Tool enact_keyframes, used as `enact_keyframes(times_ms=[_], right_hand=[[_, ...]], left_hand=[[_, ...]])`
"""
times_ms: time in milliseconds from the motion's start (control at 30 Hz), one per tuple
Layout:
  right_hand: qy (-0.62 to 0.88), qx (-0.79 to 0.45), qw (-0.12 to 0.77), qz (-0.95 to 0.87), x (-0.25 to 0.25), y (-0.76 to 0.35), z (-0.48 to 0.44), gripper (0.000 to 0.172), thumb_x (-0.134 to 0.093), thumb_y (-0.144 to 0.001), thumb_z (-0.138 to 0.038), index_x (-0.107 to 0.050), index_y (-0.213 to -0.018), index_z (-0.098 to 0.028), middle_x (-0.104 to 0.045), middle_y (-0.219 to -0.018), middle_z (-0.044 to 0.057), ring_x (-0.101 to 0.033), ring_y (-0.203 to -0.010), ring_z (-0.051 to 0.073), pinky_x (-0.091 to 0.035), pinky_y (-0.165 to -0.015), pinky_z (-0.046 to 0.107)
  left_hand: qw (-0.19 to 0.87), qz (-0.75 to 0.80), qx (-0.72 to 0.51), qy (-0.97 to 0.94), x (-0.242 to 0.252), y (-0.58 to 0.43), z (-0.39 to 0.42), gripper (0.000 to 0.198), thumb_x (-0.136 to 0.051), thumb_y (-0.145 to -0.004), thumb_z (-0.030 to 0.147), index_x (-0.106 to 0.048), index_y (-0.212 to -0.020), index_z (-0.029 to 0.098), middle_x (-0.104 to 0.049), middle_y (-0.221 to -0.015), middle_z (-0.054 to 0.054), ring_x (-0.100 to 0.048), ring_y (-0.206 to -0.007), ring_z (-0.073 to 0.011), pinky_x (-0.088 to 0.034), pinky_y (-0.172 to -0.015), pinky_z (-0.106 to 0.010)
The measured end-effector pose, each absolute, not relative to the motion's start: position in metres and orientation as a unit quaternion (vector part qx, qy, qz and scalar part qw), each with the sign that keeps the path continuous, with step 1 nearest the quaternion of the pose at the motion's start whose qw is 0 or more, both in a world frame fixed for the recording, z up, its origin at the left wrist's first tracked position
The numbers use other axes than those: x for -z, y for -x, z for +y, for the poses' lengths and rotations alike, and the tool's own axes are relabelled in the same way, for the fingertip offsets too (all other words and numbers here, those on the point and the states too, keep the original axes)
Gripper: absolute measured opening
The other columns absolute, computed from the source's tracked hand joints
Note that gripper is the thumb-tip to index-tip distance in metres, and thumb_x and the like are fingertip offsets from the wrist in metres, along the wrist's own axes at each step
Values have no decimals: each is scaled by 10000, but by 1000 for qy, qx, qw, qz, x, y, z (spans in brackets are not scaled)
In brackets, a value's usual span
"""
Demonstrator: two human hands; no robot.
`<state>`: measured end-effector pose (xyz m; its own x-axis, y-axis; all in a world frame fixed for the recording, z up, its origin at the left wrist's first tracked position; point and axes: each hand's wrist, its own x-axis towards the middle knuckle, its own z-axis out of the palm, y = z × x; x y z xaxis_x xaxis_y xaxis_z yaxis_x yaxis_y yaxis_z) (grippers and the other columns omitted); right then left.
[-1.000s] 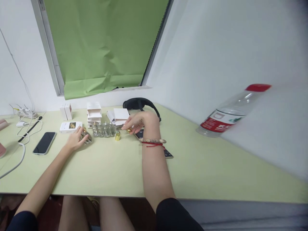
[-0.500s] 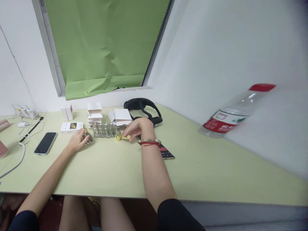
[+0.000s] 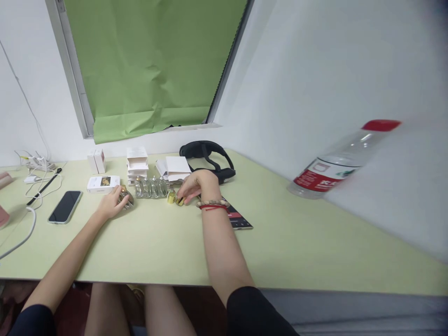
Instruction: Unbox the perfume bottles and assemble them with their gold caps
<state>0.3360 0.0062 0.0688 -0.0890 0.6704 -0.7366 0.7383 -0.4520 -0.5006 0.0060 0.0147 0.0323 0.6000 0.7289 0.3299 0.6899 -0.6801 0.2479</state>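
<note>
My left hand (image 3: 112,203) is wrapped around a small round perfume bottle (image 3: 128,199) with a gold neck, resting on the table. A row of several clear glass bottles (image 3: 151,188) stands just right of it. Beside that row sits a gold cap (image 3: 171,196) on the tabletop. My right hand (image 3: 192,188), wrist bent, has its fingertips down on another gold cap (image 3: 180,201) at table level. Part of this second cap is hidden by the fingers. Under the right wrist lies a dark tablet (image 3: 238,218), partly covered.
A phone (image 3: 65,207) and white cables (image 3: 41,175) lie at the left. White boxes (image 3: 137,163), a flat white box (image 3: 103,184) and open cartons (image 3: 177,168) stand behind the bottles. A black headset (image 3: 206,156) is at the back; a large plastic bottle (image 3: 322,175) stands right.
The gold cap at my right fingertips has turned, and my right hand has shifted slightly left. My left hand stays on its perfume bottle.
</note>
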Motion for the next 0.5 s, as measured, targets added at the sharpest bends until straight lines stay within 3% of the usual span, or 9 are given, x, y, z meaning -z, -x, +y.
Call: enact_keyframes(times_ms=[200, 400, 500], right_hand=[[-699, 536, 9, 474, -82, -325, -1, 68, -702, -796, -153, -655, -789, -105, -729, -1005, 116, -686, -1040, 161, -535, -876, 179], [-699, 513, 2, 497, -89, -318, -6, 195, -821, -673, -174, -631, -695, -138, -743, -902, 89, -690, -1046, 192, -555, -825, 193], [-707, 501, -17, 499, -91, -317, -7, 202, -814, -683, -169, -615, -662, -145, -741, -877, 90, -689, -1044, 190, -551, -817, 186]], left_hand=[[49, 402, -200, -892, -33, -6, 13, 311, -307, -969, 475, -463, -1002, 208, -594, -972, -67, -604, -816, -202, -459, -706, -318], [59, 398, -206, -892, -34, -7, 13, 323, -315, -964, 476, -483, -1030, 208, -600, -1009, -72, -609, -839, -207, -471, -722, -327], [65, 403, -206, -889, -34, -7, 13, 335, -326, -960, 483, -493, -1044, 205, -604, -1030, -79, -615, -851, -210, -478, -727, -329]])
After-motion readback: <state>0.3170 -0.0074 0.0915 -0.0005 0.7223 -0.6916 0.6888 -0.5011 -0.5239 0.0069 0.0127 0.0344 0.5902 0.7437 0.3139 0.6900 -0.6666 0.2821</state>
